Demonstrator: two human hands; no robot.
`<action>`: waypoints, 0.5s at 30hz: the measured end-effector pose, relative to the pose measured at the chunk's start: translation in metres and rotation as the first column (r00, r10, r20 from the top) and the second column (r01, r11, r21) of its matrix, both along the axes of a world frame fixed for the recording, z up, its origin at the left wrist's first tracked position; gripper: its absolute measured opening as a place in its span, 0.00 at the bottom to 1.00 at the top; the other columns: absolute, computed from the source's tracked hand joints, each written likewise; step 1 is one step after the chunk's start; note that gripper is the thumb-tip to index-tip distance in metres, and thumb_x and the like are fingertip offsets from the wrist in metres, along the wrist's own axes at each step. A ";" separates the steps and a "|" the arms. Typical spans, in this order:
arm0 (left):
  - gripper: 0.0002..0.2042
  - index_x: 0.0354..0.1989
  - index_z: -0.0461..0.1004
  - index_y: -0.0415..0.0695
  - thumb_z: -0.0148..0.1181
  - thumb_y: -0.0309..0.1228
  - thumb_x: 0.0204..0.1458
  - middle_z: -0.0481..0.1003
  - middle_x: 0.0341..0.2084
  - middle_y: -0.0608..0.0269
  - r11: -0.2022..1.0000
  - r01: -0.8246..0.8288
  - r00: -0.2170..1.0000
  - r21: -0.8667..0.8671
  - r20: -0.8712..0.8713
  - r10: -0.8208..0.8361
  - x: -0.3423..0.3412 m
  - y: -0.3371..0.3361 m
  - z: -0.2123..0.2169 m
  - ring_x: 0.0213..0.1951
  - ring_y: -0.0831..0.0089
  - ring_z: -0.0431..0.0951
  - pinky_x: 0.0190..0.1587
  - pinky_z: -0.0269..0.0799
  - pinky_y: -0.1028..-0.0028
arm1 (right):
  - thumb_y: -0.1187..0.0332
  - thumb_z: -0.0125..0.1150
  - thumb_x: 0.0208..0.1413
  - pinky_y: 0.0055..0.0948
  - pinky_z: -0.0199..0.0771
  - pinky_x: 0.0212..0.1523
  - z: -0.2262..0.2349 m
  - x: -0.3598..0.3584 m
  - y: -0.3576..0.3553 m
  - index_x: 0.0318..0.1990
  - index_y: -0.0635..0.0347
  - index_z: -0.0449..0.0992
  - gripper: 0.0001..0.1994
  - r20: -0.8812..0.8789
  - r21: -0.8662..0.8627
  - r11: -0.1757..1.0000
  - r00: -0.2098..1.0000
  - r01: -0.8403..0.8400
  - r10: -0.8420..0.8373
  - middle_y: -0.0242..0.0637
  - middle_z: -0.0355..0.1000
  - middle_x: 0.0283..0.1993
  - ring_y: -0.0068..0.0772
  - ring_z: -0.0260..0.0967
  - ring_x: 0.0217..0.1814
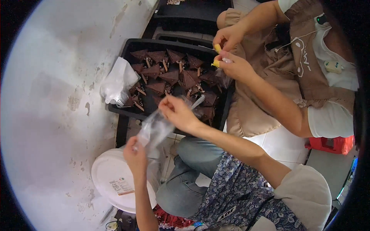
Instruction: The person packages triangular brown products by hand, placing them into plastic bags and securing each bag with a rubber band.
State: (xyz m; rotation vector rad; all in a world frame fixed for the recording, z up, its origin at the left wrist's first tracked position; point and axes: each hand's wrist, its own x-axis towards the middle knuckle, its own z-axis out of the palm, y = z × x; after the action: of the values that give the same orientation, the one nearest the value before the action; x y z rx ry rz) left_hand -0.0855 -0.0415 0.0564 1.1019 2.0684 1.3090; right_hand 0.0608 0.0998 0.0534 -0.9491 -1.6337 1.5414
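A clear plastic bag [156, 129] is stretched between my two hands above the near edge of a black tray. My left hand [135, 154] pinches its lower left end, over a white lidded bucket. With fingers closed on the bag's upper end, my right hand [178, 112] is over the tray's near part. Several dark brown, pyramid-shaped pieces [170, 77] with light stick-like bits lie in the black tray [127, 48]. My right hand and the bag hide some of the nearest pieces.
A stack of clear bags [120, 82] rests on the tray's left rim, beside the stained wall [58, 115]. The white bucket [106, 177] stands near left. At right a co-worker's hands [235, 63] hold small yellow pieces [217, 48]. Another black tray [189, 15] lies beyond.
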 end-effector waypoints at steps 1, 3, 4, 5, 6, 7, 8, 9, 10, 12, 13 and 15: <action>0.10 0.29 0.74 0.37 0.52 0.32 0.52 0.69 0.18 0.68 0.999 -0.046 0.996 -0.012 0.078 0.047 -0.008 0.001 -0.001 0.18 0.84 0.63 0.19 0.56 0.81 | 0.71 0.54 0.53 0.24 0.65 0.28 0.003 -0.006 0.011 0.35 0.62 0.68 0.05 0.105 0.185 0.982 0.993 0.032 -0.052 0.34 0.69 0.30 0.26 0.65 0.28; 0.11 0.30 0.74 0.37 0.52 0.33 0.53 0.69 0.18 0.67 0.982 -0.089 0.969 -0.168 0.215 0.125 -0.016 0.007 0.010 0.17 0.83 0.63 0.18 0.56 0.80 | 0.71 0.57 0.49 0.30 0.67 0.32 0.000 -0.029 0.046 0.35 0.64 0.69 0.08 0.306 0.614 0.788 0.904 0.052 -0.299 0.41 0.69 0.36 0.36 0.65 0.39; 0.11 0.31 0.74 0.38 0.51 0.34 0.54 0.70 0.18 0.67 0.942 -0.098 0.918 -0.321 0.337 0.210 -0.014 0.017 0.017 0.16 0.82 0.63 0.17 0.56 0.79 | 0.71 0.58 0.46 0.33 0.68 0.34 -0.008 -0.040 0.066 0.36 0.64 0.70 0.10 0.351 0.813 0.582 0.795 0.003 -0.495 0.45 0.69 0.40 0.41 0.63 0.45; 0.17 0.34 0.75 0.38 0.46 0.40 0.56 0.69 0.16 0.65 0.921 -0.065 0.916 -0.383 0.343 0.207 -0.009 0.025 0.020 0.15 0.81 0.63 0.16 0.54 0.77 | 0.71 0.58 0.46 0.33 0.68 0.34 -0.015 -0.049 0.080 0.36 0.64 0.70 0.10 0.353 0.812 0.583 0.793 0.003 -0.496 0.45 0.69 0.40 0.41 0.63 0.45; 0.17 0.34 0.75 0.38 0.46 0.40 0.56 0.69 0.16 0.65 0.921 -0.064 0.916 -0.384 0.344 0.207 -0.001 0.036 0.018 0.15 0.81 0.63 0.16 0.54 0.77 | 0.71 0.59 0.45 0.37 0.67 0.33 -0.020 -0.057 0.092 0.38 0.63 0.71 0.11 0.679 0.637 0.731 0.627 -0.245 -0.382 0.45 0.68 0.43 0.43 0.59 0.48; 0.21 0.35 0.75 0.37 0.43 0.44 0.57 0.68 0.14 0.66 0.947 -0.107 0.880 -0.302 0.415 0.231 0.007 0.045 0.013 0.15 0.81 0.63 0.17 0.54 0.78 | 0.72 0.59 0.45 0.42 0.65 0.33 -0.021 -0.062 0.098 0.40 0.62 0.73 0.12 0.904 0.368 0.829 0.369 -0.421 -0.214 0.45 0.67 0.46 0.46 0.55 0.51; 0.25 0.37 0.75 0.37 0.40 0.49 0.58 0.67 0.13 0.66 0.964 -0.153 0.839 -0.219 0.487 0.244 0.011 0.053 0.007 0.15 0.81 0.62 0.17 0.53 0.78 | 0.72 0.59 0.45 0.42 0.65 0.33 -0.024 -0.061 0.103 0.40 0.62 0.73 0.12 0.904 0.368 0.829 0.370 -0.420 -0.214 0.45 0.67 0.46 0.46 0.55 0.51; 0.25 0.37 0.75 0.37 0.40 0.49 0.58 0.67 0.13 0.66 0.962 -0.159 0.839 -0.222 0.484 0.250 0.005 0.055 0.000 0.15 0.81 0.62 0.17 0.53 0.78 | 0.71 0.60 0.45 0.41 0.65 0.33 -0.026 -0.062 0.105 0.42 0.62 0.73 0.14 0.929 0.327 0.859 0.302 -0.394 -0.215 0.45 0.66 0.47 0.47 0.55 0.51; 0.25 0.39 0.73 0.38 0.41 0.51 0.57 0.68 0.17 0.67 0.967 -0.034 0.826 -0.251 0.537 0.168 -0.004 0.057 -0.007 0.20 0.79 0.64 0.23 0.57 0.77 | 0.70 0.61 0.44 0.41 0.65 0.33 -0.023 -0.060 0.104 0.44 0.62 0.73 0.16 0.949 0.288 0.886 0.232 -0.364 -0.214 0.44 0.66 0.48 0.48 0.55 0.51; 0.26 0.41 0.71 0.40 0.42 0.54 0.56 0.69 0.21 0.68 0.958 0.104 0.797 -0.268 0.598 0.080 -0.005 0.064 -0.014 0.25 0.77 0.66 0.28 0.60 0.76 | 0.68 0.60 0.47 0.44 0.65 0.33 -0.021 -0.036 0.106 0.44 0.62 0.72 0.15 0.952 0.270 0.885 0.241 -0.380 -0.187 0.45 0.66 0.47 0.47 0.55 0.51; 0.27 0.41 0.71 0.40 0.41 0.55 0.56 0.70 0.21 0.67 0.958 0.105 0.786 -0.266 0.613 0.084 -0.002 0.067 -0.014 0.24 0.77 0.66 0.28 0.61 0.76 | 0.67 0.60 0.48 0.46 0.65 0.33 -0.022 -0.026 0.101 0.44 0.62 0.72 0.16 0.868 0.446 0.833 0.385 -0.327 -0.314 0.45 0.66 0.46 0.48 0.56 0.50; 0.27 0.40 0.71 0.40 0.41 0.56 0.56 0.70 0.21 0.67 0.959 0.104 0.775 -0.265 0.626 0.089 -0.001 0.072 -0.015 0.24 0.77 0.66 0.28 0.62 0.76 | 0.65 0.60 0.49 0.47 0.64 0.37 -0.009 -0.008 0.096 0.45 0.62 0.71 0.16 0.569 0.723 0.680 0.666 -0.125 -0.483 0.46 0.66 0.46 0.49 0.57 0.48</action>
State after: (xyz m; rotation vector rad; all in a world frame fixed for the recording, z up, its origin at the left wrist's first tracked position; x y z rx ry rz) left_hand -0.0864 0.0301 0.0410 0.4388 1.6510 1.1197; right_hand 0.0530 0.1957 0.0445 -1.2895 -2.3112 0.1839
